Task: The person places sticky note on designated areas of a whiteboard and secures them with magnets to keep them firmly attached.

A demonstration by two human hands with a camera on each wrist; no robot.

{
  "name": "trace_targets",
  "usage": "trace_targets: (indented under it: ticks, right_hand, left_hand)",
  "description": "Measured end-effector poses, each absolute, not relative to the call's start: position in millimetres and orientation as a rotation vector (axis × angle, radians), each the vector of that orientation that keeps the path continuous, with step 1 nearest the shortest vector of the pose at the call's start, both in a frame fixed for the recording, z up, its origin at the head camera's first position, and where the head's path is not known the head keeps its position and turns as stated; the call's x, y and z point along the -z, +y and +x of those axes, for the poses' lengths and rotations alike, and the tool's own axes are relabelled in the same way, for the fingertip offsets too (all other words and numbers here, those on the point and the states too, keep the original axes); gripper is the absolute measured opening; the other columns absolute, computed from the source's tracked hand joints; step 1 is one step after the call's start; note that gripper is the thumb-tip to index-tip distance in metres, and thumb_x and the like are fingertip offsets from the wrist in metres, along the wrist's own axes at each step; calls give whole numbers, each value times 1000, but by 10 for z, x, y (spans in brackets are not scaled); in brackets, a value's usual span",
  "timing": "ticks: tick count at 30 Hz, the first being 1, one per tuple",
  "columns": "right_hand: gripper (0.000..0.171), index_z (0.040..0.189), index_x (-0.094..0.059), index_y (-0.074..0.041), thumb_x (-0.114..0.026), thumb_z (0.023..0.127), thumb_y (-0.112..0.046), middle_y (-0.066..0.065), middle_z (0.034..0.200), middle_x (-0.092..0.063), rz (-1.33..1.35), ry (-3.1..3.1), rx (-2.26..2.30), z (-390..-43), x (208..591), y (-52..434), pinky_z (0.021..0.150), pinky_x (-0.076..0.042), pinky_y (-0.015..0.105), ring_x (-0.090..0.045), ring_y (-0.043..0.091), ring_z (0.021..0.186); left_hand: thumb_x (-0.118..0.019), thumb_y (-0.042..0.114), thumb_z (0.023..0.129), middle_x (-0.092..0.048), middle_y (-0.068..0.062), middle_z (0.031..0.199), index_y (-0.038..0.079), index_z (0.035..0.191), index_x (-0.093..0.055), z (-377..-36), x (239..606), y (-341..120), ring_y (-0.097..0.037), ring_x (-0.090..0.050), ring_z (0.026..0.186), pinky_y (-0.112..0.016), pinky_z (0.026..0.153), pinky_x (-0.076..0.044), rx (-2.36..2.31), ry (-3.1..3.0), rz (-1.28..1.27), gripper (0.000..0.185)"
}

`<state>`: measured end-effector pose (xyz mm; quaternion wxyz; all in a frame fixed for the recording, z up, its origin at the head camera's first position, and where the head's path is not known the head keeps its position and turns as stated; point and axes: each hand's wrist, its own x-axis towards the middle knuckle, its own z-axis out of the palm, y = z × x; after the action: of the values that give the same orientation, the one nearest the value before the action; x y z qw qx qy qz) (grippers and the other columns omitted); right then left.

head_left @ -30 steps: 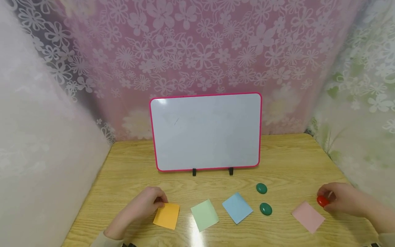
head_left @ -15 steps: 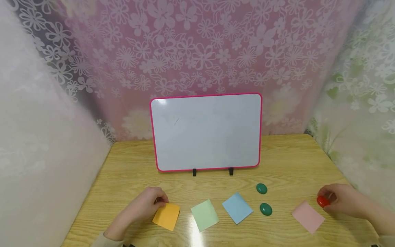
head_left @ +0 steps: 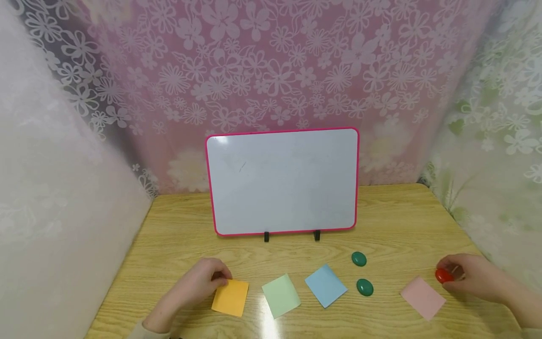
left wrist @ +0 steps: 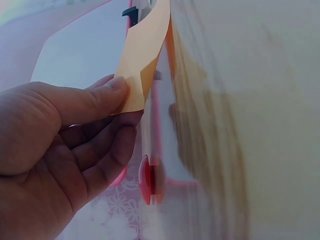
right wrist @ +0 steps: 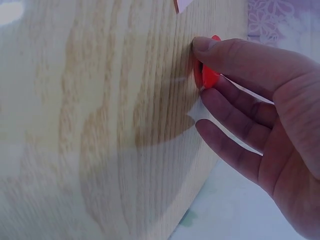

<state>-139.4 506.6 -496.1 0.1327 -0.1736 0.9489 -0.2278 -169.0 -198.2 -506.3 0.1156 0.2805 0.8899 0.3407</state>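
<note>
At the left, my left hand pinches an orange sticky note by its upper left corner, between thumb and fingers. The left wrist view shows this note curving up from the tabletop, with a red oval piece on the table past the fingertips; the hand hides that piece in the head view. Over on the right, my right hand holds a red oval magnet-like piece right at the table surface. In the right wrist view, thumb and fingers lie around this red piece.
Green, blue and pink sticky notes lie across the wooden table. Two green oval pieces lie right of the blue note. A pink-framed whiteboard stands behind on black feet. Floral curtains enclose the table.
The orange note has swung slightly and shifted a little right in my left hand. My right hand has barely moved on the red piece.
</note>
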Motion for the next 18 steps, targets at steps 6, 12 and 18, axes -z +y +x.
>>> trace_targets:
  ticks: [6, 12, 18]
  right_hand:
    - [35, 114, -71, 4, -88, 89, -14, -3, 98, -73, -516, 2767, 684, -1389, 4976, 5071, 65, -58, 26, -65, -1, 80]
    - [34, 114, -72, 3, -88, 90, -15, -5, 98, -72, -502, 2805, 693, -1396, 4977, 5036, 65, -57, 26, -64, -3, 81]
    - [38, 115, -73, 1, -90, 88, -20, -5, 99, -72, -471, 2876, 651, -1405, 4931, 4924, 64, -56, 26, -63, -3, 80]
  left_hand:
    - [-77, -1, 96, -73, 9, 93, 12, 98, -81, -1689, 5037, -1980, -3, -64, 81, -26, 70, -58, -1029, 2596, 796, 14]
    - [-78, 0, 96, -74, 8, 92, 12, 97, -80, -1687, 5026, -1982, -4, -65, 81, -26, 70, -58, -1088, 2598, 779, 12]
    - [-79, -1, 95, -74, 8, 94, 11, 95, -80, -1683, 5033, -1972, -4, -66, 82, -26, 72, -59, -1123, 2631, 771, 12]
